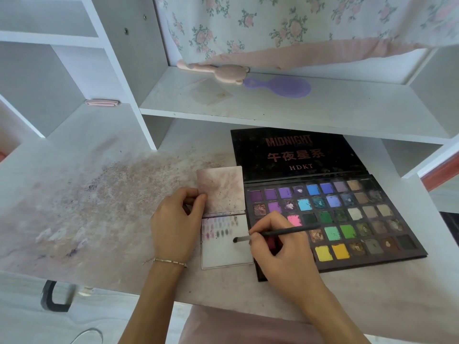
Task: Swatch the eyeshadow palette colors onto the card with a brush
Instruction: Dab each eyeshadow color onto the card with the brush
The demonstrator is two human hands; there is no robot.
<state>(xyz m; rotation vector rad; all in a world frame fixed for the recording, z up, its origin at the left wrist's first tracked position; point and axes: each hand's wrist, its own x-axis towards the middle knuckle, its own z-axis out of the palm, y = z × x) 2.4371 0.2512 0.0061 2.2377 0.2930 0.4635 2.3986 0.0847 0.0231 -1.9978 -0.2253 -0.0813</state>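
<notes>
An open black eyeshadow palette with several coloured pans lies on the desk, its lid folded back flat. Left of it sits a folded white card; the lower half carries rows of small colour swatches, the upper flap is smudged pink-brown. My left hand pinches the flap's left edge between thumb and fingers. My right hand grips a thin black brush, lying over the palette's lower left corner. The brush's dark tip touches the card just right of the swatches.
The desk top is stained with powder on the left. A low shelf overhangs the palette's lid and holds a pink bear-shaped comb and a purple brush. A floral cloth hangs behind. White cubbies stand at left.
</notes>
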